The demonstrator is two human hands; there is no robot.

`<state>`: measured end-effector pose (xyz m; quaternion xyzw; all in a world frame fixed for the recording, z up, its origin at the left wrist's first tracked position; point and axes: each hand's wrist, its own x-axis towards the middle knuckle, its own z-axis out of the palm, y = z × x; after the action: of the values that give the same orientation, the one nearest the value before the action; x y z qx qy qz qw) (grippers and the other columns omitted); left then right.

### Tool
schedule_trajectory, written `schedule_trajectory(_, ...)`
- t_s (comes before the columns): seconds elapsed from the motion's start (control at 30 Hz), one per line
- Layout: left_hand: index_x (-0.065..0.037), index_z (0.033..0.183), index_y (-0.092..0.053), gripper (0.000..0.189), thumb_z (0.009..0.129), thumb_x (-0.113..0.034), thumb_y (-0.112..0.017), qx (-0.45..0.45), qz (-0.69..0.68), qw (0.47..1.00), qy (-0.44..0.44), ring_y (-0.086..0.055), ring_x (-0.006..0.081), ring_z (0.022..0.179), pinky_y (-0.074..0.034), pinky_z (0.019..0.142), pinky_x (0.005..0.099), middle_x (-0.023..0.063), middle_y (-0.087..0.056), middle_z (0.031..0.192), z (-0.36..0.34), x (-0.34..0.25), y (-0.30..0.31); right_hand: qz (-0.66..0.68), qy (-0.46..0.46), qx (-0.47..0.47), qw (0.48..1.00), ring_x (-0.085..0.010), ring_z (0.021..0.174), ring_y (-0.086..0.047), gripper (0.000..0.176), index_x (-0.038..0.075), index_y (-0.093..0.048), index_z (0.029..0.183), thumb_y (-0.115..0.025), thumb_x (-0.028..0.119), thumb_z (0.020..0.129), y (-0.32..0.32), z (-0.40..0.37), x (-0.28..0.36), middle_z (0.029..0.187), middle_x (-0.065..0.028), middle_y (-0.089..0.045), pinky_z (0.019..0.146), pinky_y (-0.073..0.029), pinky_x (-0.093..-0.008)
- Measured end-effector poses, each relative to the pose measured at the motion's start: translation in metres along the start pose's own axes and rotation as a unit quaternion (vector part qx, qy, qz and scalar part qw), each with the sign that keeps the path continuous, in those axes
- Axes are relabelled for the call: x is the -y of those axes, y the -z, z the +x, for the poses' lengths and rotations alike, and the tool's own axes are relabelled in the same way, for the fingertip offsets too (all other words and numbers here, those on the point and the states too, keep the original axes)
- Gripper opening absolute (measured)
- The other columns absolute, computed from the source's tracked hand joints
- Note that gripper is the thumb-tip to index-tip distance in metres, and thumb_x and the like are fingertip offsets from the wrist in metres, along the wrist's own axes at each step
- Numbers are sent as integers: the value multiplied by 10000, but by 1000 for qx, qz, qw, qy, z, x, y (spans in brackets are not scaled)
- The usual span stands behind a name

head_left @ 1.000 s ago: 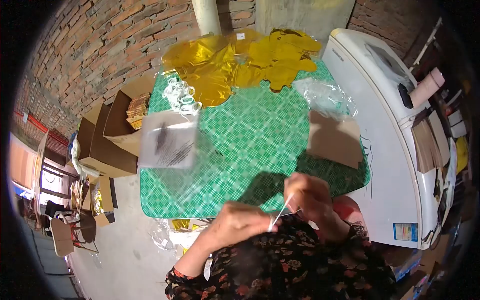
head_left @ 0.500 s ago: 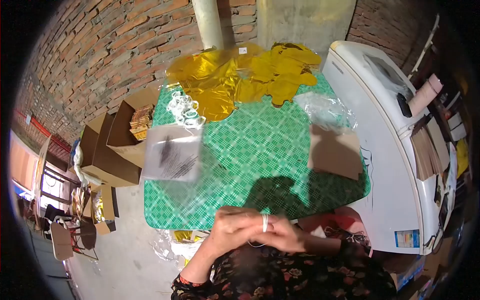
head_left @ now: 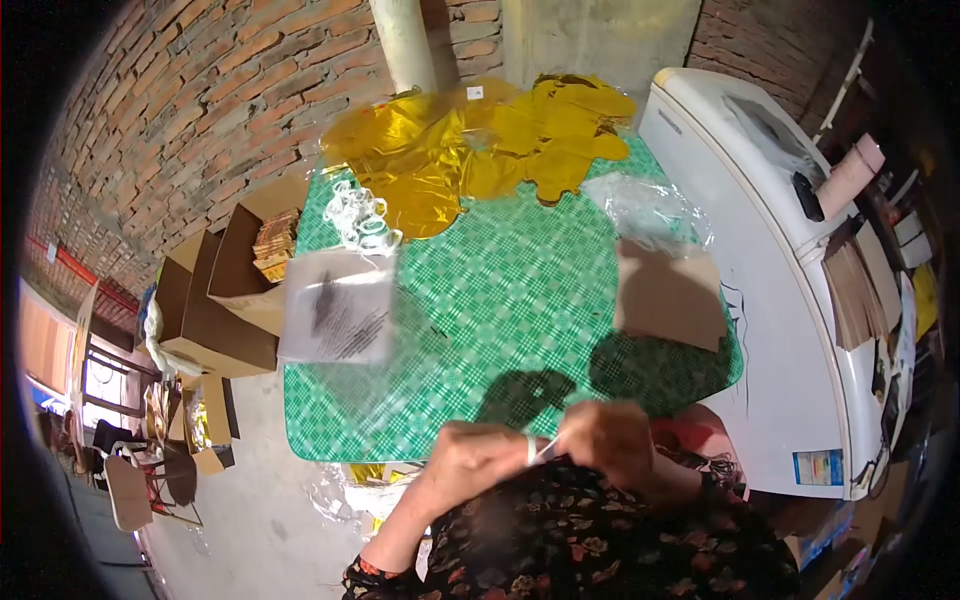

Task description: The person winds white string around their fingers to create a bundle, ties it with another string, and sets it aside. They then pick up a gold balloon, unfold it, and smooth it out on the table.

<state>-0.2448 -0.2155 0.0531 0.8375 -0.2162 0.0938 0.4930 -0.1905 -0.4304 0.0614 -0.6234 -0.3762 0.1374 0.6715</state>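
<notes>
My left hand is closed at the near edge of the table, with white string looped round its fingertips. A strand of it runs taut to my right hand, which is closed on that strand and blurred by motion. Both hands are held in front of my chest, above the edge of the green checked tablecloth. Any object inside the loops is hidden by my fingers. Farther back on the table lies a tangle of white string.
Gold foil balloons cover the far end. A clear bag stack lies left, brown cardboard sheets and clear plastic right. Open cartons stand left of the table, a white appliance on its right.
My right hand has moved right and slightly up, drawing a strand of string away from my left hand. The left hand stays in nearly the same place. The view has shifted slightly.
</notes>
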Motion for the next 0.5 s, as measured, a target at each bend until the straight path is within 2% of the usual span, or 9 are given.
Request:
schedule_trajectory(0.07, -85, 937, -763, 153, 789, -123, -770, 18, -98, 995, -15, -686, 180, 620, -539, 548, 291, 44, -730, 783, 3, -11, 3, -50, -117, -50, 991, -139, 712, -641, 83, 6, -658, 908, -614, 76, 900, -4, 8, -20, 816, -105, -669, 594, -509, -291)
schedule_trajectory(0.1, -80, 941, -761, 157, 790, -122, -769, -19, -107, 994, -32, -691, 187, 629, -541, 552, 292, 52, -732, 790, 3, -7, 2, -17, -83, -1, 996, -141, 710, -635, 95, -14, -645, 914, -604, 72, 913, -16, 6, -36, 799, -103, -658, 598, -503, -307)
schedule_trajectory(0.13, -75, 944, -760, 161, 790, -121, -769, -56, -116, 991, -48, -696, 194, 639, -544, 556, 292, 60, -733, 797, 3, -2, 1, 30, -153, 43, 987, -162, 703, -642, 79, 4, -652, 928, -638, 72, 890, -33, -2, -33, 788, -93, -650, 598, -505, -331)
schedule_trajectory(0.2, -54, 841, -762, 81, 794, -120, -768, -67, -32, 997, -15, -697, 175, 631, -553, 569, 277, 70, -752, 836, 9, 0, 8, -66, -22, 181, 981, -183, 687, -642, 69, 25, -652, 932, -653, 72, 881, -32, -6, -4, 772, -86, -644, 579, -509, -338)
schedule_trajectory(0.23, -60, 847, -764, 80, 796, -122, -763, -60, -51, 996, 45, -709, 180, 653, -558, 584, 271, 68, -752, 836, 3, 7, 5, -75, 41, 147, 985, -207, 676, -643, 51, 35, -651, 922, -645, 70, 886, -27, -3, 8, 764, -81, -647, 575, -509, -334)
schedule_trajectory(0.37, -61, 915, -756, 108, 812, -88, -737, 45, -82, 996, 0, -703, 201, 647, -544, 557, 292, 98, -733, 805, -4, -11, 10, -105, -56, -47, 992, -165, 689, -658, 90, 11, -631, 911, -649, 95, 883, -7, 9, -13, 786, -109, -664, 614, -527, -312)
schedule_trajectory(0.4, -61, 913, -756, 108, 810, -89, -739, 8, -84, 996, -17, -698, 198, 640, -543, 555, 293, 94, -731, 796, -1, -9, 9, -61, -120, 25, 991, -162, 708, -648, 69, 5, -625, 918, -631, 68, 890, -17, 8, -15, 793, -104, -651, 617, -509, -312)
schedule_trajectory(0.47, -61, 910, -757, 108, 807, -91, -743, -66, -86, 993, -47, -689, 192, 627, -542, 552, 295, 86, -727, 778, 2, 0, 7, -42, -87, 177, 979, -181, 729, -641, 79, 6, -629, 942, -638, 60, 885, -36, -11, -10, 802, -98, -639, 635, -496, -310)
schedule_trajectory(0.5, -59, 915, -756, 114, 806, -90, -744, -57, -12, 998, -27, -696, 200, 640, -554, 559, 292, 81, -732, 786, 0, 4, 8, -75, 31, 188, 979, -192, 755, -636, 77, 25, -636, 955, -637, 66, 889, -36, -6, 6, 804, -91, -630, 661, -496, -314)
